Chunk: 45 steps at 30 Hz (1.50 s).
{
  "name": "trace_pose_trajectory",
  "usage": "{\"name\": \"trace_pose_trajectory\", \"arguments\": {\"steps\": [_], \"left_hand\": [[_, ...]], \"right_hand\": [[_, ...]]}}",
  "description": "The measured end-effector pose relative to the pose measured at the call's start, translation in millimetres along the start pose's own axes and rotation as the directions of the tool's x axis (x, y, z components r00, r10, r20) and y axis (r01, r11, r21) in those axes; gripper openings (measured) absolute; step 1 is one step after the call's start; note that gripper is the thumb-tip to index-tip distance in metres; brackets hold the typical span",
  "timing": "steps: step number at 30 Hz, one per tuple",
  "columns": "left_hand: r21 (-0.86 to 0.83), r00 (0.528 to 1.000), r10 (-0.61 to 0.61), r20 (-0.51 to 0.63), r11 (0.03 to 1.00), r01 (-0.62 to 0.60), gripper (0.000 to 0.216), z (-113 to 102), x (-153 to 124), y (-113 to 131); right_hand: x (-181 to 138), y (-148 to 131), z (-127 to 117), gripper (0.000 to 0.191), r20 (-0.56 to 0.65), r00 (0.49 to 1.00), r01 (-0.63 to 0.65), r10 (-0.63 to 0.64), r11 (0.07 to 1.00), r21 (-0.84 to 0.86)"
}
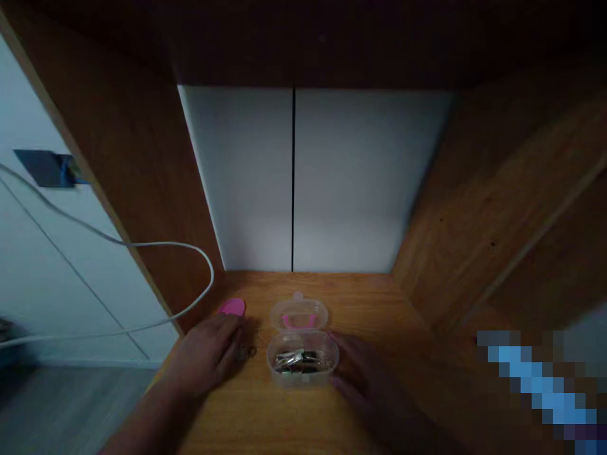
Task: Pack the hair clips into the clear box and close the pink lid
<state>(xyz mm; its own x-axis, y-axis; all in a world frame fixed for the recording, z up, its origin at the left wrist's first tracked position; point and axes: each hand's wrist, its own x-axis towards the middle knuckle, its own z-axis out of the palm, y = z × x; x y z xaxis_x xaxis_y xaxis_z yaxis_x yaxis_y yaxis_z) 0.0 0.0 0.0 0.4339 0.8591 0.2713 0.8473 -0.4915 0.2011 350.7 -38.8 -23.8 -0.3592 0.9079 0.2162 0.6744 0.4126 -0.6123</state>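
Observation:
A small clear plastic box (302,361) stands open on the wooden desk (294,417), its lid (298,314) with a pink clasp tipped back. Several dark metal clips lie inside it. My left hand (208,355) rests palm down on the desk to the left of the box, fingers close together over a small metal clip (246,352). A pink object (232,308) lies just beyond its fingertips. My right hand (360,373) lies on the desk against the right side of the box, fingers stretched out, holding nothing.
The scene is dim. White back panels (303,183) close off the desk alcove, with wooden side walls (484,221) left and right. A white cable (156,246) loops in from the left past the desk's edge. A blurred patch covers the lower right corner.

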Motion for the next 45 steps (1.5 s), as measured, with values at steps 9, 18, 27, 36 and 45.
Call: {"name": "trace_pose_trajectory", "arguments": {"steps": [9,18,27,36,45], "left_hand": [[-0.099,0.976,-0.038,-0.216,0.995,0.016,0.028,10.9,5.9,-6.1],[0.011,0.977,-0.06,-0.204,0.998,0.064,0.029,6.3,10.1,-11.8],[0.207,0.936,-0.309,-0.171,0.917,0.34,0.044,26.8,10.6,-1.7],[0.036,0.894,-0.365,-0.26,0.921,0.387,0.041,27.6,13.6,-8.3],[-0.251,0.784,-0.166,-0.598,0.968,0.013,0.033,11.1,15.5,24.1]], "right_hand": [[0.5,-8.8,-9.0,0.039,0.042,0.992,0.116,-0.115,0.993,-0.023],[-2.7,-4.6,-9.0,0.036,-0.033,0.997,0.074,-0.073,0.997,0.035],[3.4,1.0,-6.8,0.032,-0.115,0.99,0.098,-0.084,0.988,0.121],[3.8,1.8,-7.5,0.03,-0.108,0.99,0.111,-0.093,0.978,0.177],[0.4,-4.0,-5.5,0.064,-0.142,0.989,-0.004,0.044,0.963,0.269]]}}
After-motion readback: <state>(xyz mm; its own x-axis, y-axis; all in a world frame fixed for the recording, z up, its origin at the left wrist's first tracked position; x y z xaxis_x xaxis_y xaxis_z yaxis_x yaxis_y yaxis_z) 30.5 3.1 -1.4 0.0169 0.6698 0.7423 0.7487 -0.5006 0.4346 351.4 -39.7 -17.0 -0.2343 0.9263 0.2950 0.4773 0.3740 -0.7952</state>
